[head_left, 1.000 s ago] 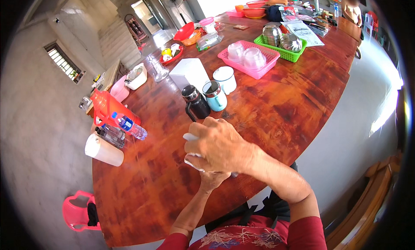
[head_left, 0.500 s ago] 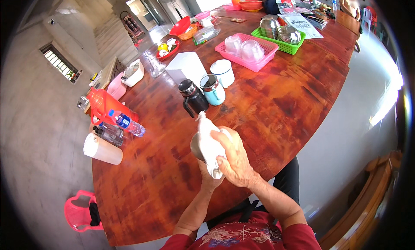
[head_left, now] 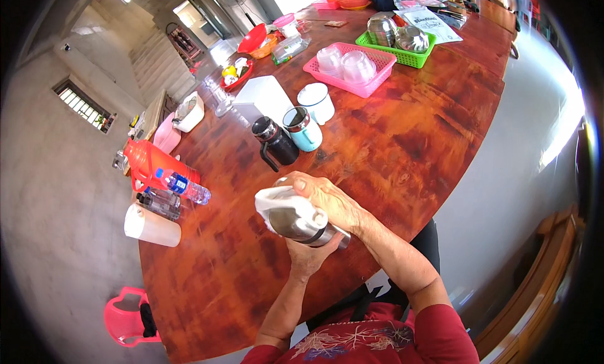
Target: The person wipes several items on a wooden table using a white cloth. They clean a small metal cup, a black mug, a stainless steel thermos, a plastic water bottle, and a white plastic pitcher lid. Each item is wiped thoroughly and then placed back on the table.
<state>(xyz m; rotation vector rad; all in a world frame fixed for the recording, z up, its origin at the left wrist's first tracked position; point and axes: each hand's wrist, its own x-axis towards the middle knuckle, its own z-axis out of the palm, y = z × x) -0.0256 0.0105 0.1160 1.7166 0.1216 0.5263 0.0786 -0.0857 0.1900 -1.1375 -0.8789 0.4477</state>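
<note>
Head view: a person stands at the near edge of a long red-brown wooden table (head_left: 402, 150), both forearms coming up from below.
Left hand (head_left: 306, 254): cupped under a steel flask (head_left: 306, 227), fingers closed on its underside, seemingly to steady it clear of the table.
Right hand (head_left: 327, 197): on top of the flask, clamped on a white cloth (head_left: 283, 207) pressed against the metal, as for wiping.
Flask: tilted, between the two hands, touching both, cloth over its left end.
Just beyond: black mug (head_left: 277, 144) and teal mug (head_left: 303, 128) side by side, white mug (head_left: 316, 102) behind them.
Left edge: red jug (head_left: 154, 166), plastic bottles (head_left: 182, 187), white cylinder (head_left: 151, 226) grouped out of the way.
Farther: pink basket (head_left: 377, 65) of clear cups, green basket (head_left: 418, 57) of steel bowls.
</note>
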